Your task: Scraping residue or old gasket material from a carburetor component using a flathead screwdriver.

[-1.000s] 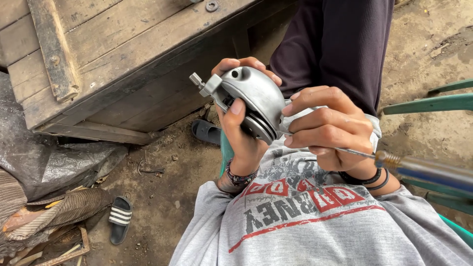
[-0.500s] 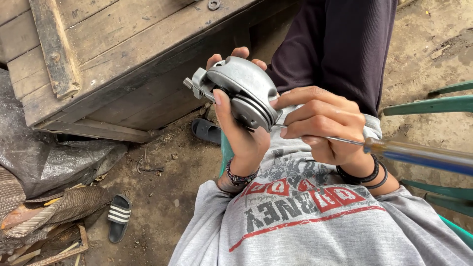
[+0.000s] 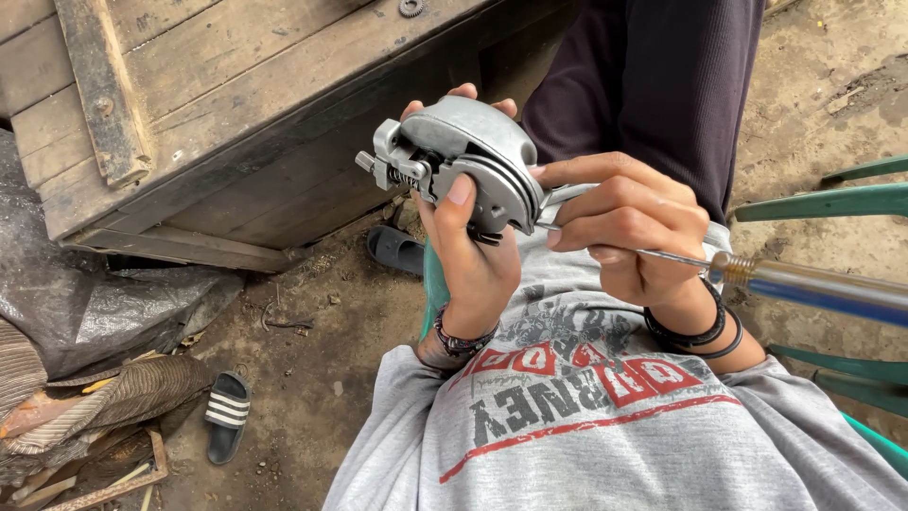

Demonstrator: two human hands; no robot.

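Left hand: clamped round the rounded grey cast-metal housing, thumb across its face.
Housing: held up at chest height, in front of the weathered wooden bench.
Right hand: fingers pinched on the thin steel shaft of the blue-handled screwdriver, tip at the housing's edge.
Ground: black striped sandal on dirt.

Outdoor workshop: dirt floor, wooden workbench

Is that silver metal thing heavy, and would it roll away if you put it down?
The silver metal part looks like solid cast metal, so it is probably heavy for its size and stiff. The left hand wraps it firmly. Its rounded back might rock, but the lumpy bracket with a spring on one side would likely stop it rolling.
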